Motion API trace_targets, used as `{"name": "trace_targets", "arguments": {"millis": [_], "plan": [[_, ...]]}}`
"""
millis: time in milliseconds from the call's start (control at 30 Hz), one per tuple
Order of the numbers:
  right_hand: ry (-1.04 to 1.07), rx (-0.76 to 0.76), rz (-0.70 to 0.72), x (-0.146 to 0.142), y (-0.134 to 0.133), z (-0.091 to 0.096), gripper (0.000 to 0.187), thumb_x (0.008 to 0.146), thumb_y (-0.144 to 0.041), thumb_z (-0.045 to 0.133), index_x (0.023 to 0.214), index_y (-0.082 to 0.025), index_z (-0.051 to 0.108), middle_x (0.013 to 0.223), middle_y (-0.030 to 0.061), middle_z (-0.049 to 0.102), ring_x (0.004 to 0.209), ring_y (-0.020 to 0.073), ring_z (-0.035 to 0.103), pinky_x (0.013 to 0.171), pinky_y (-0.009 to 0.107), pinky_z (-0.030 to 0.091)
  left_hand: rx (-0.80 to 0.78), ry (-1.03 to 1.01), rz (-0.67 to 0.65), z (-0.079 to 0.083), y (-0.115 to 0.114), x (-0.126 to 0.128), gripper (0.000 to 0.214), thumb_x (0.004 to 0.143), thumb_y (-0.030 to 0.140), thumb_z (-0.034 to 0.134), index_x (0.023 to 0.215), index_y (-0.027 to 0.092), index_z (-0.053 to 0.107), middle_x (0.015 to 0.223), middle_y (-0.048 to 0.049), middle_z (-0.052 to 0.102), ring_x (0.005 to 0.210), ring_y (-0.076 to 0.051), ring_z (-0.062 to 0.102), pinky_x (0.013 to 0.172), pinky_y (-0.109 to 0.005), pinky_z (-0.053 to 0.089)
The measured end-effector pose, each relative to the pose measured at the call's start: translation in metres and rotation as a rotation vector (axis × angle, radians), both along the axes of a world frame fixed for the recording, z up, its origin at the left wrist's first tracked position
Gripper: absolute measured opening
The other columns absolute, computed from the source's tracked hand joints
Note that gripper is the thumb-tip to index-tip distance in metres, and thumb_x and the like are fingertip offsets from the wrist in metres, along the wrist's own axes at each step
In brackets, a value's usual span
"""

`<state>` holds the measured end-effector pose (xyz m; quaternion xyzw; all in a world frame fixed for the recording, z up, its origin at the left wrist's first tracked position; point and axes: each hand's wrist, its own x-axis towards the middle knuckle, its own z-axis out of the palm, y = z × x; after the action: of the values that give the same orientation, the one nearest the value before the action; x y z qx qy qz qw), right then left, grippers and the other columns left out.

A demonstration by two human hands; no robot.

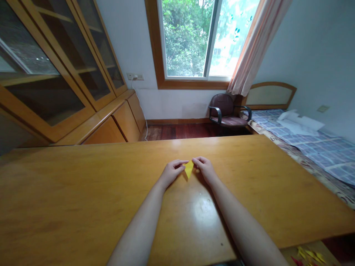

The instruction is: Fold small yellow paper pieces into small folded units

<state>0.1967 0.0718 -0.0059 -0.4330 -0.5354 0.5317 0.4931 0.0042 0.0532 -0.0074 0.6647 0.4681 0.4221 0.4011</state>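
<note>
A small piece of yellow paper (189, 170), folded to a triangle with its point toward me, is held between my two hands just above or on the wooden table. My left hand (173, 171) pinches its left corner between thumb and fingers. At the upper right corner, the fingers of my right hand (203, 167) are closed on the same paper. Parts of both corners are hidden behind the fingertips.
The wooden table (83, 192) spreads out under both arms. Several yellow and red folded paper pieces (309, 255) lie at the lower right, below the table's edge. Beyond stand an office chair (225, 111), a bed (313, 142) and a glass-door cabinet (111, 122).
</note>
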Motion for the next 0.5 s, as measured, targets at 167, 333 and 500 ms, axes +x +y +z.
{"name": "trace_targets", "arguments": {"millis": [167,333,500], "plan": [[0.015,0.008,-0.028,-0.0005,0.0003,-0.0015,0.036,0.074,-0.051,0.070,0.060,-0.019,0.061,0.057,-0.0009,0.054,0.056,0.0141,0.046,0.057,0.027,0.035,-0.007,0.003,-0.007,0.0004,-0.0001,0.0006,0.031,0.081,0.023,0.059,0.109,0.021,0.073,0.094,-0.0044,0.071,0.085,-0.017,0.062,0.082,-0.028,0.047],[0.066,-0.053,-0.055,-0.0001,0.0006,-0.0040,0.032,0.072,-0.047,0.071,0.059,-0.019,0.062,0.057,-0.0008,0.053,0.055,0.0138,0.045,0.053,0.027,0.033,-0.007,0.007,-0.024,-0.0008,0.0002,0.0003,0.032,0.082,0.024,0.059,0.110,0.021,0.073,0.095,-0.0046,0.070,0.086,-0.018,0.061,0.083,-0.028,0.046],[0.074,-0.054,-0.064,-0.0003,0.0001,-0.0037,0.033,0.073,-0.046,0.071,0.057,-0.018,0.061,0.056,-0.0005,0.052,0.054,0.0137,0.044,0.052,0.027,0.032,-0.020,-0.004,-0.029,0.0003,-0.0006,0.0006,0.032,0.082,0.023,0.059,0.111,0.021,0.073,0.098,-0.0048,0.071,0.088,-0.018,0.062,0.084,-0.028,0.045]]}}
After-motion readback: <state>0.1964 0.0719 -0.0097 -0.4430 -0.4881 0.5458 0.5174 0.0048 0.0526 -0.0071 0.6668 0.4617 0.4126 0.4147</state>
